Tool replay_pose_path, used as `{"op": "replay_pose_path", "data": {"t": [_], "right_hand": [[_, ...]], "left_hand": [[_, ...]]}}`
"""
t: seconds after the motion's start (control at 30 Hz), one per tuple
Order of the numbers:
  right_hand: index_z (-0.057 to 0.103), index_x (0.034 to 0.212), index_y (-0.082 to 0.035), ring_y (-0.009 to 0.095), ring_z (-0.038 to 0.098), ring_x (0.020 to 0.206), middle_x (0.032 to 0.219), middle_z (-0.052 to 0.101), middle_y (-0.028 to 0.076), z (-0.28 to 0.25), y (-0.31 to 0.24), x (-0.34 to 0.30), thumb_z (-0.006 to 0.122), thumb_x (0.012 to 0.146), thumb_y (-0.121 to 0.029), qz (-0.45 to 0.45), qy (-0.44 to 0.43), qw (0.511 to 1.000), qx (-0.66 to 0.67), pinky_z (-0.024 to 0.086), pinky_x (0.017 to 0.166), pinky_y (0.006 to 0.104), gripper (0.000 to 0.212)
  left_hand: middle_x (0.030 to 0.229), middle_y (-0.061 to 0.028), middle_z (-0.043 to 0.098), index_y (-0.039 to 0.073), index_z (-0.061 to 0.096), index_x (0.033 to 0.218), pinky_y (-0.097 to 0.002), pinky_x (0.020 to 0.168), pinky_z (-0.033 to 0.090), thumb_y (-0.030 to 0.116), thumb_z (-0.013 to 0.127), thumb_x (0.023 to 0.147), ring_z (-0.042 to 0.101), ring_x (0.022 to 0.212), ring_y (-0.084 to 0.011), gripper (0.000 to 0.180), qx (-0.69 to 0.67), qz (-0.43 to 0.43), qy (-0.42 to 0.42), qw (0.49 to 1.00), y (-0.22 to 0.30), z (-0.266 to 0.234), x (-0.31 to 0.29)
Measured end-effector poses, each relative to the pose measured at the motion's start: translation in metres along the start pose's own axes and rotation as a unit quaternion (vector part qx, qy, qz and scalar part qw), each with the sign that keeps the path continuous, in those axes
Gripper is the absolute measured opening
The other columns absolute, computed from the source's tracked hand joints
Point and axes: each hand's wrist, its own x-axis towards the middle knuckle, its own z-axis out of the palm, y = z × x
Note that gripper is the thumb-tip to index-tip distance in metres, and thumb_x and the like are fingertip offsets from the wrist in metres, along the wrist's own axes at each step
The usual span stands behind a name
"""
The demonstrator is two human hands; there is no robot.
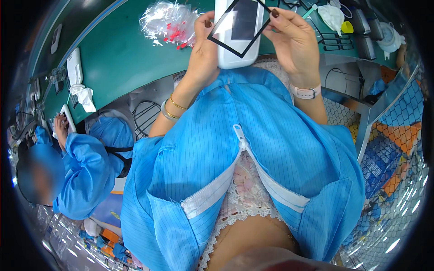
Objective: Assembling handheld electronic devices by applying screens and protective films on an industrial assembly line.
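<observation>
Between both hands is a clear rectangular panel with a black border (242,55), tilted so that one corner points down towards me. My left hand (203,56) is closed on its left corner, thumb on top. The right corner is pinched between the thumb and fingers of my right hand (296,47). Directly behind the panel a white handheld device (233,64) with a dark grey screen (248,22) lies at the bench's near edge. Part of the device shows through the clear panel. Whether the panel touches it I cannot tell.
On the green bench (117,58) a heap of clear plastic bags with red bits (167,22) sits left of my hands. Black frames (338,41), a yellow cap (347,27) and a white cloth (331,19) lie right. A co-worker in blue (86,171) sits at left, holding a white device.
</observation>
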Motion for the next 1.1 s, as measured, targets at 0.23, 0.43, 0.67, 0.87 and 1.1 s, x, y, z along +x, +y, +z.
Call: {"op": "replay_pose_path", "data": {"t": [0.23, 0.43, 0.67, 0.87, 1.1], "right_hand": [[0.065, 0.092, 0.002, 0.014, 0.061, 0.074, 0.085, 0.067, 0.009, 0.024, -0.054, 0.011, 0.063, 0.086, -0.003, -0.086, -0.046, 0.985, -0.145, 0.049, 0.07, 0.0257, 0.008], [0.067, 0.088, 0.004, 0.012, 0.061, 0.07, 0.079, 0.068, 0.01, 0.05, -0.059, 0.032, 0.068, 0.082, -0.004, -0.08, -0.131, 0.954, -0.257, 0.048, 0.067, 0.0237, 0.011], [0.068, 0.087, 0.005, 0.012, 0.059, 0.067, 0.076, 0.068, 0.009, 0.063, -0.06, 0.03, 0.069, 0.082, -0.006, -0.098, -0.187, 0.931, -0.297, 0.047, 0.064, 0.0242, 0.012], [0.068, 0.087, 0.004, 0.011, 0.059, 0.067, 0.076, 0.068, 0.009, 0.065, -0.06, 0.028, 0.069, 0.082, -0.006, -0.096, -0.185, 0.926, -0.314, 0.047, 0.064, 0.0235, 0.011], [0.068, 0.087, 0.005, 0.011, 0.059, 0.068, 0.076, 0.068, 0.009, 0.059, -0.06, 0.033, 0.069, 0.081, -0.004, -0.101, -0.191, 0.925, -0.312, 0.048, 0.064, 0.023, 0.01]], "left_hand": [[0.142, -0.016, 0.039, 0.008, 0.017, 0.147, -0.0437, 0.1, 0.046, 0.06, 0.023, 0.095, 0.048, 0.125, -0.0301, 0.073, -0.323, -0.116, -0.196, 0.919, 0.041, -0.012, -0.016], [0.137, -0.02, 0.043, 0.007, 0.008, 0.148, -0.0481, 0.099, 0.046, 0.012, 0.067, 0.079, 0.05, 0.123, -0.0358, 0.091, -0.207, -0.091, -0.136, 0.965, 0.056, -0.009, -0.042], [0.125, -0.02, 0.052, 0.005, 0.021, 0.141, -0.0471, 0.095, 0.049, -0.005, 0.065, 0.07, 0.058, 0.113, -0.0333, 0.084, -0.087, -0.072, -0.065, 0.991, 0.057, -0.006, -0.046], [0.124, -0.0181, 0.053, 0.009, 0.02, 0.142, -0.0468, 0.092, 0.051, -0.004, 0.066, 0.072, 0.059, 0.111, -0.0314, 0.084, -0.103, -0.05, -0.079, 0.99, 0.053, -0.006, -0.045], [0.123, -0.0168, 0.053, 0.01, 0.02, 0.142, -0.0474, 0.09, 0.052, -0.004, 0.065, 0.073, 0.06, 0.111, -0.0307, 0.083, -0.065, -0.037, -0.08, 0.994, 0.054, -0.008, -0.046]]}}
